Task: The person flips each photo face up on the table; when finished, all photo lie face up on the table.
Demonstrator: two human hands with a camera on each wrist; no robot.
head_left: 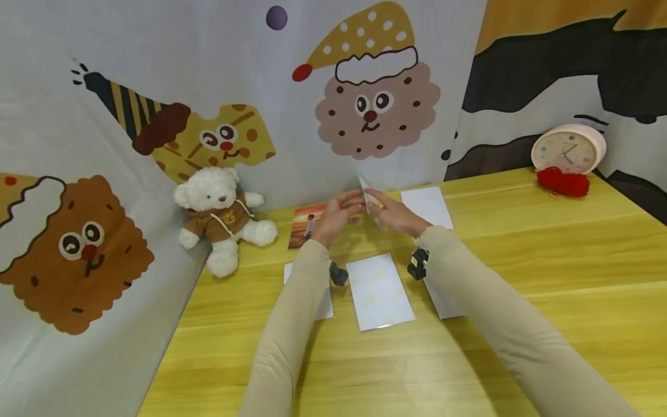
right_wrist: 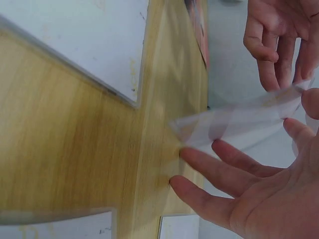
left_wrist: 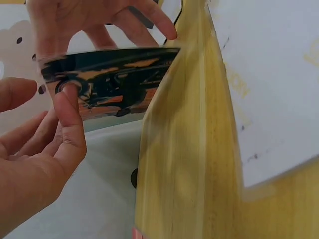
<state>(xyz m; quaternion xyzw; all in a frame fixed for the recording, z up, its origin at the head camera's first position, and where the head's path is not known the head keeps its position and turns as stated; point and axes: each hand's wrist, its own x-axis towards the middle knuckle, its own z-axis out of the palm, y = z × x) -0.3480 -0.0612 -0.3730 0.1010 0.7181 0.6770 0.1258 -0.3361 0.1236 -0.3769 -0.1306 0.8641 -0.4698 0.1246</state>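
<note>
A photo card (head_left: 363, 186) stands raised on edge between both hands near the back of the table. Its dark picture side, with a wheeled vehicle on it, faces the left hand in the left wrist view (left_wrist: 122, 92). The pale back shows in the right wrist view (right_wrist: 234, 122). My right hand (head_left: 398, 217) pinches the card, thumb over one side and fingers along the other. My left hand (head_left: 336, 219) is loosely spread, a fingertip against the picture side. Left of it lies a face-up photo card (head_left: 301, 229) with a figure against an orange sky.
White-backed cards lie face down: one in the middle (head_left: 380, 292), one partly under the left forearm (head_left: 324, 304), one partly under the right (head_left: 443, 298), another at the back (head_left: 428, 205). A teddy bear (head_left: 221, 217), red yarn (head_left: 563, 182) and a clock (head_left: 568, 149) stand near the wall.
</note>
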